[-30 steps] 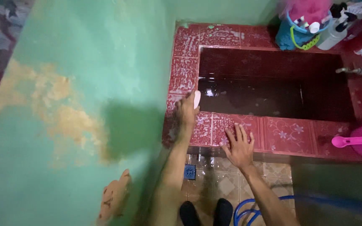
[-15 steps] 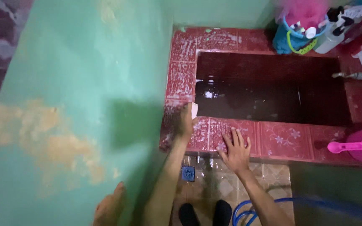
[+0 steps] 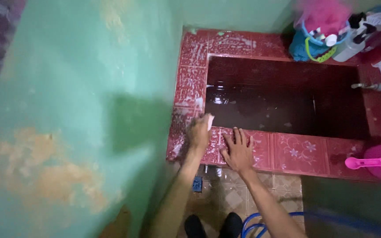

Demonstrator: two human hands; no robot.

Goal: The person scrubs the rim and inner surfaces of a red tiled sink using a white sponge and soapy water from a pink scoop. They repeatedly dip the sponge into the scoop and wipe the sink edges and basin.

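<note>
Clutching white scrub pad (image 3: 209,121), left grip (image 3: 198,132) closed on tub rim (image 3: 296,150); right grip (image 3: 238,150) flat, empty.

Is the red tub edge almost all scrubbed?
The left rim tiles look soapy already. The left hand presses a white pad on the near corner; the right hand rests flat beside it. The near tiles towards the pink plastic scoop show no foam.
</note>
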